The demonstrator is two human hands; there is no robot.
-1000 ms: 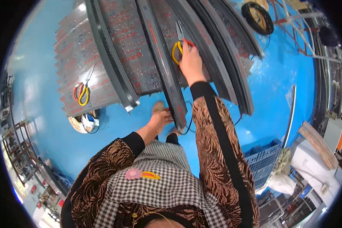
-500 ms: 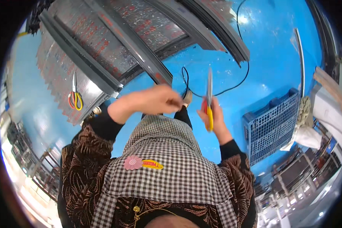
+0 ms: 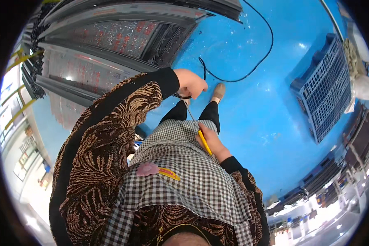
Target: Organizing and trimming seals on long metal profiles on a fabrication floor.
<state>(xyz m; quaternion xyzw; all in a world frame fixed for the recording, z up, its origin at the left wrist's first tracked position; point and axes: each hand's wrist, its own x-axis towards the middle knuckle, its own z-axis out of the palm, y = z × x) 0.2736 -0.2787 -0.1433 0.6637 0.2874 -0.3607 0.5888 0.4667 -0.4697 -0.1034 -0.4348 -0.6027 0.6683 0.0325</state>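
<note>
My left hand (image 3: 191,83) is curled closed beside the dark profiles, with a black cable (image 3: 258,62) running into it. A short dark end of the cable shows below the fingers; the grip itself is partly hidden. In my right hand (image 3: 214,143) are scissors (image 3: 203,141) with yellow handles, held over the checked apron (image 3: 184,164). Their blades point up and left, tips close under my left hand.
Long grey profiles (image 3: 106,57) lie stacked at the far left on a red-marked sheet surface. A blue plastic pallet (image 3: 326,92) leans at the right on the blue floor (image 3: 250,110). My shoe (image 3: 219,92) stands near the cable.
My left hand has reached farther forward to the cable. My right hand has brought the scissors left and lower, turning the blades toward the left hand. The view has shifted.
</note>
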